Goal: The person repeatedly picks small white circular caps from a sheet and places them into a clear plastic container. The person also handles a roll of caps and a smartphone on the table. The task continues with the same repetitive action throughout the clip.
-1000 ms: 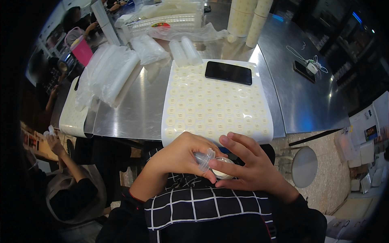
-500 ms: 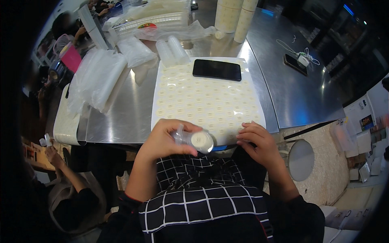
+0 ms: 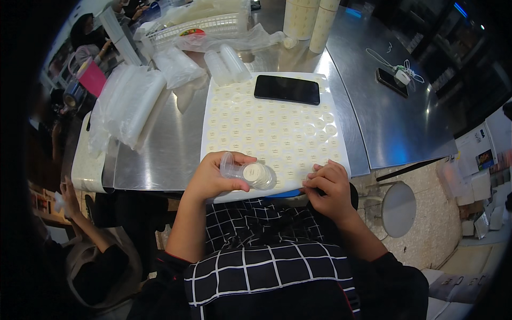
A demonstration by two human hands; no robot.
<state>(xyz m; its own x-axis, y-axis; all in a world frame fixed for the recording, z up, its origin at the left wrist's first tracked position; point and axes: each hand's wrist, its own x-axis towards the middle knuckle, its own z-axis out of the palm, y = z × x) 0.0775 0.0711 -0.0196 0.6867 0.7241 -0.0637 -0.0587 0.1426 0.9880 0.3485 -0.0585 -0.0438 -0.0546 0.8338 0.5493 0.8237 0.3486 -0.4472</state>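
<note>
My left hand [image 3: 215, 173] is closed round a small clear plastic cup [image 3: 264, 178] that lies tilted on its side. A round cream sticker [image 3: 255, 172] shows on the cup's end, and a clear rim [image 3: 226, 164] stands up between my thumb and fingers. Under both hands lies a large white sheet of round cream stickers [image 3: 261, 128], reaching the table's near edge. My right hand [image 3: 329, 188] is at the sheet's near right corner, its fingers bent and pressed together. What they hold, if anything, is hidden.
A black phone [image 3: 287, 89] rests on the sheet's far part, beside stacked clear cups [image 3: 226, 65]. Bagged cups [image 3: 130, 101] lie to the left, sticker rolls [image 3: 300, 21] at the back. Another phone [image 3: 392, 81] with a white charger is at right. A co-worker's hand [image 3: 68, 197] is at left.
My left hand has turned the cup slightly, bringing it a little left and up. The fingers of my right hand have bent closer together and moved slightly left on the sheet.
</note>
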